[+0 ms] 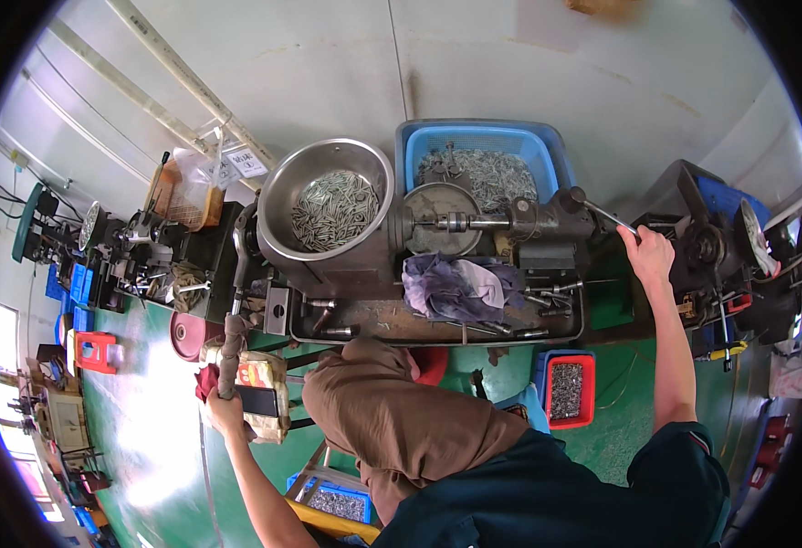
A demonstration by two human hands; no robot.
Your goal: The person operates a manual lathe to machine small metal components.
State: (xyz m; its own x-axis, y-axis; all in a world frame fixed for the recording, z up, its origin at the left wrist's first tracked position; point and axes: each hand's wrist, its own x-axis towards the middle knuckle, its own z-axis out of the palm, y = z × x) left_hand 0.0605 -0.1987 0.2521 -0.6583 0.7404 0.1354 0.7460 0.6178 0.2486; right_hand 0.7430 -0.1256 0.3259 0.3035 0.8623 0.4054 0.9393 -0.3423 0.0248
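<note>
Nearest the body, in front and to the left of the steel bowl (284,208), the left hand (227,413) is curled around the lower end of a cloth-wrapped lever (233,342). A full but relaxed wrap suits it, and an even pull should serve better than a jerk. A dark phone (257,400) lies near this hand, so small wrist movements are wiser.

Farther in, in front and to the right of the bowl, a crumpled rag (460,285) lies just below the chuck (456,222). It would be safer well away, since loose cloth could snag if anything turns.

Well to the right of the bowl, the right hand (649,256) is wrapped around the end of a metal lever (609,216). Smooth, matched pressure from both hands should work best, eyes on the chuck; whether it grips a piece is too small to tell. Beyond, behind and right of the bowl, sits a blue basket (510,140) of metal parts.
</note>
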